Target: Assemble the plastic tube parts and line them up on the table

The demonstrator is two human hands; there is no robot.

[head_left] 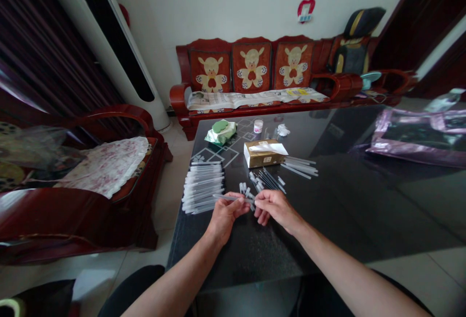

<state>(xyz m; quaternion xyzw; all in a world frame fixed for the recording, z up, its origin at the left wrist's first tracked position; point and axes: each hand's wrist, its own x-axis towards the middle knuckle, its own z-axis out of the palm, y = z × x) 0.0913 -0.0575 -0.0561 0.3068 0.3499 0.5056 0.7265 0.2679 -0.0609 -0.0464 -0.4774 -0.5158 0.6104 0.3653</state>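
A slim translucent plastic tube point(228, 197) lies across my left hand point(226, 214), pinched between thumb and fingers, its left end sticking out. My right hand point(274, 207) is closed at the tube's right end; the fingertips hide what exactly they grip there. Just beyond my hands, small white caps point(243, 188) and a bundle of thin dark rods point(271, 181) lie on the black table point(233, 263). To the left, many similar frosted tubes point(203, 186) are laid side by side in a stack, close to my left hand.
Behind the rods stands a gold tissue box point(265, 160), with several loose clear tubes point(300, 166) on its right. Further back are a green wipes pack point(220, 133), a small white jar point(258, 126) and crumpled tissue point(283, 130). A purple-edged bag point(418, 137) lies at the right.
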